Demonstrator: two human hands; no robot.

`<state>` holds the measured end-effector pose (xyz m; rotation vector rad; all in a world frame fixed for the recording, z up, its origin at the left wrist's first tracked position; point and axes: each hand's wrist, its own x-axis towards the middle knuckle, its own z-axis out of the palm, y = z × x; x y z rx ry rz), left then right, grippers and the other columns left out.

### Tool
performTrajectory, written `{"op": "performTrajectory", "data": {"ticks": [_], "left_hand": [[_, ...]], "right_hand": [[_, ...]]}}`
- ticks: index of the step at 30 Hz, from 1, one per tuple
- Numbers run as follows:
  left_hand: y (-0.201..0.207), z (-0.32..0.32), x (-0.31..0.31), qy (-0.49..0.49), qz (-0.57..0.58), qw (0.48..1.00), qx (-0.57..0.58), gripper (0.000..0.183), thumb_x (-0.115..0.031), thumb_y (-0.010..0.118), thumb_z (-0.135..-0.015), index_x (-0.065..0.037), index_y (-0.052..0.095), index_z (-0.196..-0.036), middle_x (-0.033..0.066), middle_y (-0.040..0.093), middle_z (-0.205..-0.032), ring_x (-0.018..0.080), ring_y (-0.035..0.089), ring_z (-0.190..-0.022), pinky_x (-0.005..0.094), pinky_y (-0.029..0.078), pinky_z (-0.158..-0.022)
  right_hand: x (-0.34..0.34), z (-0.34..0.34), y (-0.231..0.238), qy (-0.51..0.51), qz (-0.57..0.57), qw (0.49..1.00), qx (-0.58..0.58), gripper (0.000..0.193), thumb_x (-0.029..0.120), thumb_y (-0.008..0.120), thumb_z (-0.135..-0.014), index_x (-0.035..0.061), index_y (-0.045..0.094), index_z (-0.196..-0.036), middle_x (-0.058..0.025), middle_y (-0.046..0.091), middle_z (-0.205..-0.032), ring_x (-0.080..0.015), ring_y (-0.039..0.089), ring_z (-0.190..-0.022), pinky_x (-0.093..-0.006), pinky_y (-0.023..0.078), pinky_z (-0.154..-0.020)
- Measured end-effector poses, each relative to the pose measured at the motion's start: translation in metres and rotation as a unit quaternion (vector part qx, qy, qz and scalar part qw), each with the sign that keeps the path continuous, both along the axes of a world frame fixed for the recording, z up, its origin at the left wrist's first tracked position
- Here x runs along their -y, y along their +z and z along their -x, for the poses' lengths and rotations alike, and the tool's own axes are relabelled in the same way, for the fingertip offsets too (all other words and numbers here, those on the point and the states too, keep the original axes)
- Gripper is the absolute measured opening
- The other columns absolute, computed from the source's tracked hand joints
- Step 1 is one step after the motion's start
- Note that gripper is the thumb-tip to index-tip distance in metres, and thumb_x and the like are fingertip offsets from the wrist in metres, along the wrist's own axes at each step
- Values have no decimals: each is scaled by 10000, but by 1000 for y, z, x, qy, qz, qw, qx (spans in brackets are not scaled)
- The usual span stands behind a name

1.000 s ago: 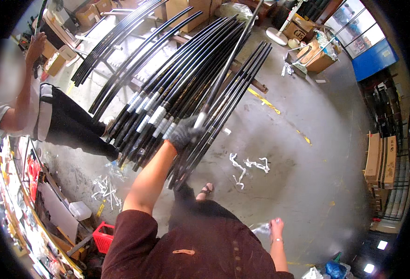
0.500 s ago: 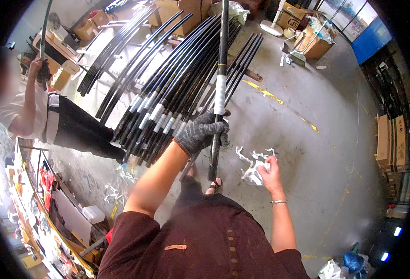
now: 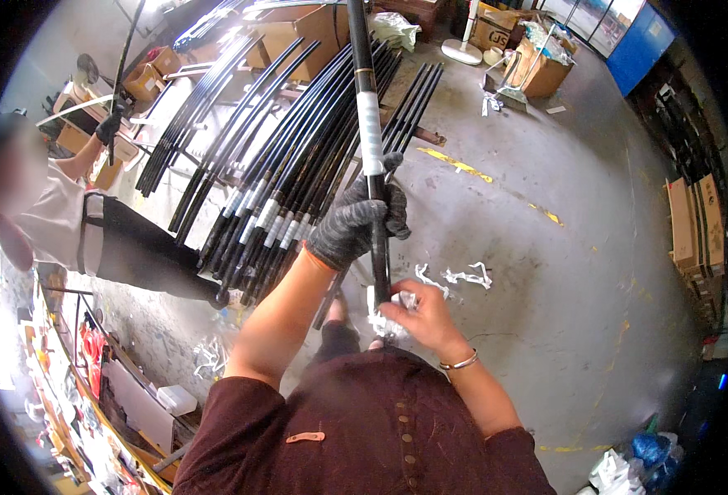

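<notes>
The right hand (image 3: 426, 319) has come in from the right, fingers closed on crumpled white material (image 3: 389, 325) at the lower end of the black pole (image 3: 369, 128); the gloved left hand (image 3: 356, 219) is clamped around that pole, running from top centre to lower centre; both hands now seem engaged together.

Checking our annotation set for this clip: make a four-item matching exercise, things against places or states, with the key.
1. left hand
2. right hand
3. bracelet
4. white band

A. wrapped around the black pole
B. bare, holding crumpled white material by the pole's near end
C. silver-coloured, at the right wrist
D. in a dark grey glove, gripping the pole

Pairs: 1-D, 2-B, 3-C, 4-A
</notes>
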<state>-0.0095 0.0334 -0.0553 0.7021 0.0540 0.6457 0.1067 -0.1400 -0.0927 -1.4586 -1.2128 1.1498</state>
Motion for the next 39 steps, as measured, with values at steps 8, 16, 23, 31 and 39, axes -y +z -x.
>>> {"op": "performTrajectory", "data": {"ticks": [8, 16, 23, 31, 39], "left_hand": [[0, 1, 34, 36, 9, 985, -171, 635, -84, 698, -830, -4, 352, -1357, 88, 598, -956, 229, 628, -867, 361, 522, -814], [-4, 0, 29, -19, 32, 998, -50, 814, -143, 756, -717, -43, 351, -1416, 30, 511, -809, 187, 544, -740, 416, 517, -754], [-3, -6, 34, -42, 62, 997, -37, 796, -126, 750, -713, -82, 369, -1409, 33, 509, -836, 183, 536, -744, 390, 491, -686], [-2, -7, 40, 7, -9, 995, -98, 739, -91, 725, -753, -91, 369, -1401, 72, 551, -888, 219, 596, -824, 404, 538, -787], [6, -3, 42, 112, -115, 964, -211, 654, -43, 701, -799, -46, 368, -1362, 58, 591, -877, 175, 623, -786, 310, 536, -693]], "right_hand": [[-4, -17, 24, -85, -49, 985, 145, 373, 169, 852, -668, -3, 640, -923, -102, 680, -853, -142, 621, -768, -301, 489, -706], [7, -37, 31, 22, -18, 1000, -12, 353, 121, 725, -800, -13, 644, -1117, -95, 680, -1070, -148, 613, -972, -293, 470, -855], [7, -31, 49, 19, -44, 995, 91, 264, 145, 647, -853, -10, 661, -1065, -139, 702, -892, -167, 661, -782, -302, 501, -709], [4, -28, 45, -39, -146, 914, 376, 93, 80, 653, -765, 34, 659, -845, -145, 631, -686, -293, 611, -570, -330, 462, -537], [3, -25, 42, -72, -112, 984, 118, 130, 111, 694, -787, 13, 612, -807, -85, 604, -646, -112, 538, -558, -284, 424, -526]]}}
